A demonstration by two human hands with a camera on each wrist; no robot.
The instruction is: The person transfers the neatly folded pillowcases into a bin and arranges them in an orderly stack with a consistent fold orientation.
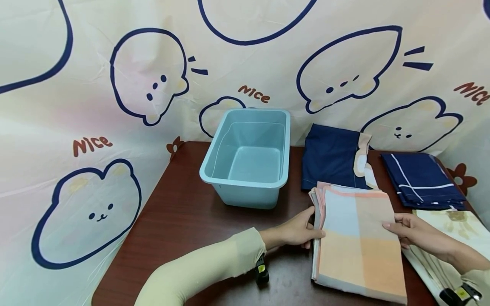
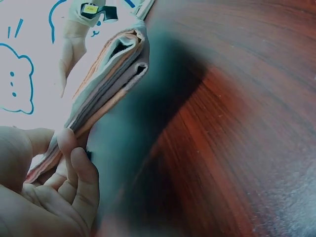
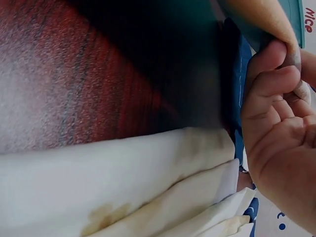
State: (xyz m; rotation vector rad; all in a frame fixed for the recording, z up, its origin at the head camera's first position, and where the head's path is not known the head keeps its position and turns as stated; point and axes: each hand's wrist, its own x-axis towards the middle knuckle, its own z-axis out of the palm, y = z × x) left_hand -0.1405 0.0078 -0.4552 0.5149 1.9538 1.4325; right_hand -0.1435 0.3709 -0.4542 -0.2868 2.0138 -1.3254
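Note:
A folded checked cloth (image 1: 360, 250) in peach, orange and pale blue is held between both hands above the front right of the table. My left hand (image 1: 296, 229) pinches its left edge, thumb on top and fingers beneath. In the left wrist view, the cloth's stacked folds (image 2: 106, 81) rise from between thumb and fingers of the left hand (image 2: 54, 182). The right hand (image 1: 425, 236) grips the opposite edge, its thumb lying on the upper face. Curled fingers of the right hand (image 3: 281, 118) show in the right wrist view.
A light blue plastic tub (image 1: 246, 197) stands at the back middle of the brown table (image 1: 183, 221). Behind the checked cloth lies a navy folded cloth (image 1: 331, 157). Farther right are a navy cloth with white lines (image 1: 425, 178) and a cream cloth with brown patterns (image 1: 468, 225).

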